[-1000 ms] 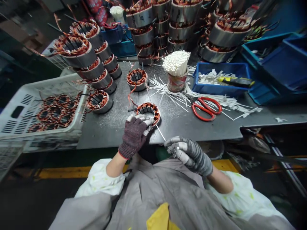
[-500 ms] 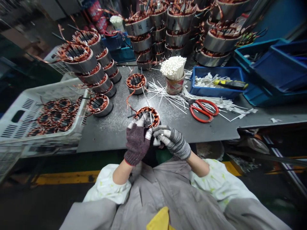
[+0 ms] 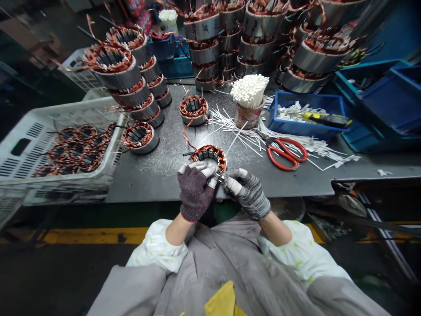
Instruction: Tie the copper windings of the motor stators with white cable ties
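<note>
The left hand (image 3: 195,193), in a dark maroon glove with pale coverings on its fingertips, lies over the near rim of a copper-wound ring (image 3: 213,150). That ring sits flat near the front edge of the grey bench (image 3: 154,180), straight ahead of the person, with a dark lead poking out to its left. The left fingers reach over the rim towards the opening — whether they press or merely rest, I cannot tell.

The right hand (image 3: 251,195), in a grey streaked glove, is at the ring's near right edge, just beside the left fingertips. Its thumb and fingers are drawn narrowly together around something small and pale; what it is, and how firmly it is held, I cannot tell.

Behind the worked ring stands a second wound ring (image 3: 194,119), its copper lead trailing towards the first. To the right, a cup (image 3: 249,117) packed with white sticks stands among loose white strips (image 3: 226,126), and red-handled scissors (image 3: 285,153) lie in front of a blue tray (image 3: 305,127) — a yellow-and-black tool (image 3: 327,119) rests across the scraps inside. On the left, a white crate (image 3: 98,179) holds more wound rings
</note>
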A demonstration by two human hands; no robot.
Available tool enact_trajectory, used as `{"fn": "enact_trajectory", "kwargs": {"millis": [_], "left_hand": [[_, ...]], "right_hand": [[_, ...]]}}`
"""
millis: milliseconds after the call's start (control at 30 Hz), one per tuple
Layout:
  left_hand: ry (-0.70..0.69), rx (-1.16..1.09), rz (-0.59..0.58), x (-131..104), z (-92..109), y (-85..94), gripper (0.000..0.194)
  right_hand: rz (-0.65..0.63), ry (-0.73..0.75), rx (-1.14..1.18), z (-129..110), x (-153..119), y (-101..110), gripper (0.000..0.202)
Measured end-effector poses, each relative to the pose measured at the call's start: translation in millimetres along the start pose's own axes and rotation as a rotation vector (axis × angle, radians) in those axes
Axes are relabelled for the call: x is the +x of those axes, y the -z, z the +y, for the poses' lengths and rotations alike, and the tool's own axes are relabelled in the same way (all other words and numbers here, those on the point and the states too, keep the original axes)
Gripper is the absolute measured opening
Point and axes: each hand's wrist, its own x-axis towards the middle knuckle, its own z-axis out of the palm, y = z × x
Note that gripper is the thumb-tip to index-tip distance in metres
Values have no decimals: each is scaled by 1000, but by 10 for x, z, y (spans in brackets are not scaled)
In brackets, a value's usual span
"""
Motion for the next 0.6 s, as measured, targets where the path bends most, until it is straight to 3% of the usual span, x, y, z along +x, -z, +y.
{"fn": "enact_trajectory", "kwargs": {"millis": [200,467,600], "left_hand": [[-62,12,-16,-34,-18,24,20],[-133,27,-7,-33,-27,47,22],[-104,10,15,-44,-33,27,20]], "right_hand": [[17,134,-239,14,83,-19,15],[-7,130,-232,-48,51,2,11],[-23,112,-201,-27,57,10,13]]}}
